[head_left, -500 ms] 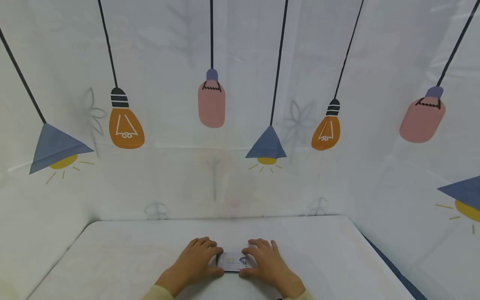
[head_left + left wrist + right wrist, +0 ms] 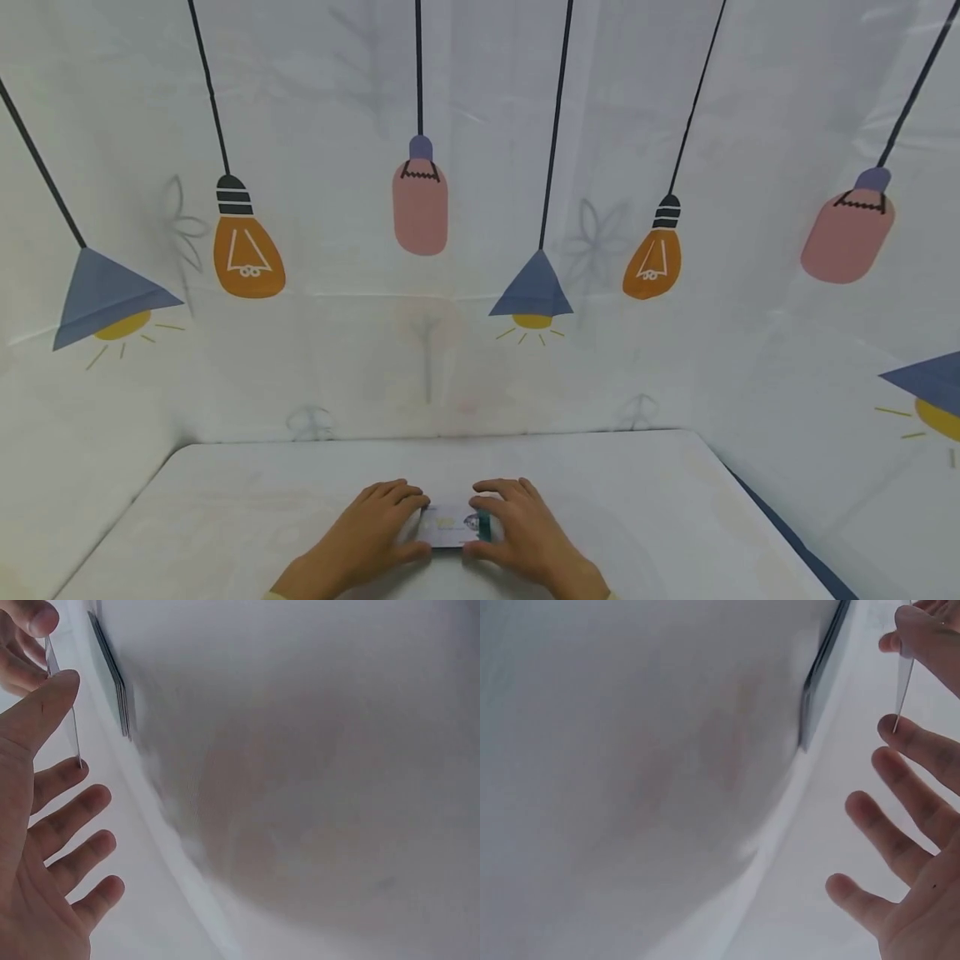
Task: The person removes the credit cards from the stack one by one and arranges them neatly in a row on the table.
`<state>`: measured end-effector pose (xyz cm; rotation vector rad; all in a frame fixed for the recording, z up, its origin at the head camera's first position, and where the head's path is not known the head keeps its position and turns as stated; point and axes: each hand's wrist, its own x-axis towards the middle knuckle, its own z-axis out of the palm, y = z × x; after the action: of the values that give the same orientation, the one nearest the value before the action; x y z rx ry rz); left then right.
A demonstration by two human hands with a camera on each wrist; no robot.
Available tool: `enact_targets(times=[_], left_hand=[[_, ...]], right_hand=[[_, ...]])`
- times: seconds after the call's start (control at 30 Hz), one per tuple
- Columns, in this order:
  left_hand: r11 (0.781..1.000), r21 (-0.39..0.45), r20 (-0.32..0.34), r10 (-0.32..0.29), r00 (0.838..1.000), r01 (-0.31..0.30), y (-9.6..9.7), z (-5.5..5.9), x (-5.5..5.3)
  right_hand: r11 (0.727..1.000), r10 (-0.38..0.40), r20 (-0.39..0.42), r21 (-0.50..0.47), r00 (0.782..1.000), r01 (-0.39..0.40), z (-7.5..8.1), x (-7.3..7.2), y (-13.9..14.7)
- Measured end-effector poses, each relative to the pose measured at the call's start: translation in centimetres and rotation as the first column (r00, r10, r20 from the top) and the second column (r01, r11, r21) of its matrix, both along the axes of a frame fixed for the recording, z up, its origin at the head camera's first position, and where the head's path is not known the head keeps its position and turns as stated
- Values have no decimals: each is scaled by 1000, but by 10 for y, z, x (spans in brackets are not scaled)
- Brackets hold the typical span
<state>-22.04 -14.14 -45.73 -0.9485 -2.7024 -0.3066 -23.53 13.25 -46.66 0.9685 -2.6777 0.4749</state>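
Observation:
Both hands hold a thin white card [image 2: 444, 528] with faint yellow lettering and a dark picture near its right end. The left hand [image 2: 371, 533] pinches its left end between thumb and index finger, the other fingers spread. The right hand [image 2: 528, 537] pinches the right end likewise. In the left wrist view the card [image 2: 75, 731] is seen nearly edge-on, apart from a small stack of cards [image 2: 111, 675]. The right wrist view also shows the held card [image 2: 904, 686] separate from the stack [image 2: 823, 682]. From the head, a green strip of the stack [image 2: 484, 526] shows past the card's right end.
The white tabletop [image 2: 247, 508] spreads around the hands. Behind it and at both sides stand pale fabric walls [image 2: 337, 358] printed with hanging lamps. A dark blue strip [image 2: 787, 533] runs along the table's right edge.
Both hands have moved a little to the left with the white card. A green part of the stack has come into sight at the card's right end. The view has shifted slightly.

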Motion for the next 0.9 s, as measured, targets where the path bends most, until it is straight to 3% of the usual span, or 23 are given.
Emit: enact_targets(times=[0.3, 0.53, 0.6, 0.77, 0.9], left_hand=[[999, -43, -36, -19, 999, 17, -21, 4, 10], [995, -73, -191, -79, 978, 66, -41, 1, 20], [996, -77, -204, -67, 977, 53, -47, 1, 23], [995, -95, -171, -9, 985, -7, -64, 2, 33], [996, -87, -226, 3, 974, -23, -78, -1, 39]], right_hand=[[997, 73, -60, -14, 995, -74, 6, 8, -18], [993, 115, -46, -10, 992, -115, 5, 13, -36], [992, 121, -40, -14, 992, -122, 5, 15, -42], [979, 192, -115, -41, 975, -197, 3, 18, -55], [970, 234, -149, -35, 961, -242, 3, 20, -66]])
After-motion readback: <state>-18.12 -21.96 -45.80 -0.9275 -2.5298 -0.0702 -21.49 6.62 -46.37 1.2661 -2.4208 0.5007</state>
